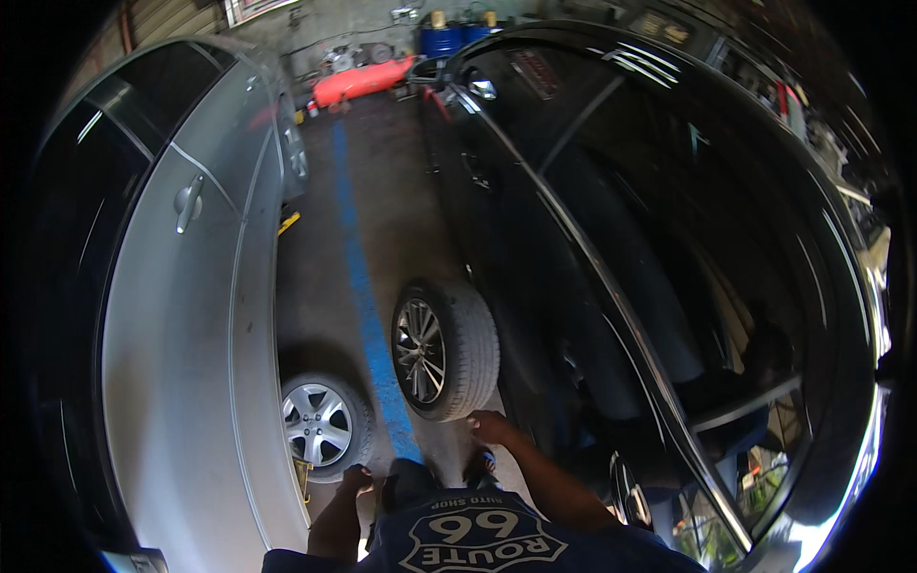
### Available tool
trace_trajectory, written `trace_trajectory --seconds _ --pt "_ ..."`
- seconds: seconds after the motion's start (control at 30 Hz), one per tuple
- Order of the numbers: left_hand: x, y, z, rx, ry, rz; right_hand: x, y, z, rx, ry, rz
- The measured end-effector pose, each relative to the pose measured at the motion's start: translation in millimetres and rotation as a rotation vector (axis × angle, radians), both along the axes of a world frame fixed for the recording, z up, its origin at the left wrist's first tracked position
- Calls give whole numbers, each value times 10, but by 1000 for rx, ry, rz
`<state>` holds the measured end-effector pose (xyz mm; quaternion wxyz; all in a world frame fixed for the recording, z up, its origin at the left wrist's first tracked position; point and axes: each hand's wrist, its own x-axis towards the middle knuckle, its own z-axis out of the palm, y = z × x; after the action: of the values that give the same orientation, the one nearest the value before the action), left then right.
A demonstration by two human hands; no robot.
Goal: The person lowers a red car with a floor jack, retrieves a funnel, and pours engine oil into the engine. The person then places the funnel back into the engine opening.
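A wheel with a many-spoked rim [417,350] stands upright on the floor beside the dark car. My right hand [489,428] is just below its tread, fingers curled with nothing visible in them; I cannot tell if it touches the tyre. A second wheel, with a five-spoke silver rim [319,420], leans low by the silver car at left. My left hand [358,478] is closed below that wheel; whether it holds anything is too small to make out. A yellow metal piece [305,473] sits near it.
A silver car [172,334] lines my left and a dark car [592,267] my right, forming a narrow aisle with a blue floor stripe [353,267]. A red tank [358,83] and blue drums [441,40] stand at the far wall. Another yellow item [289,222] lies by the silver car.
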<state>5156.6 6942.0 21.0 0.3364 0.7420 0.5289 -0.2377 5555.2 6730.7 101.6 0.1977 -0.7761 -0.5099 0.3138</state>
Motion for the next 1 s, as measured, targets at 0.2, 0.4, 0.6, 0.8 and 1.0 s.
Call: trace_trajectory --seconds 0.2,0.4,0.6,0.8,1.0 --pt "-427 664 -431 -12 89 141 549 1122 82 -153 138 -110" --pt "164 2529 -1036 -220 233 -249 808 2185 -449 -380 -89 -15" --pt "1342 4568 -202 79 -214 -44 877 3245 -312 -536 172 -180" --pt "2414 5959 151 11 -159 -8 1260 4299 66 -536 -31 -104" --pt "2933 6293 -128 31 -194 -422 1656 5250 3 -395 -17 -55"
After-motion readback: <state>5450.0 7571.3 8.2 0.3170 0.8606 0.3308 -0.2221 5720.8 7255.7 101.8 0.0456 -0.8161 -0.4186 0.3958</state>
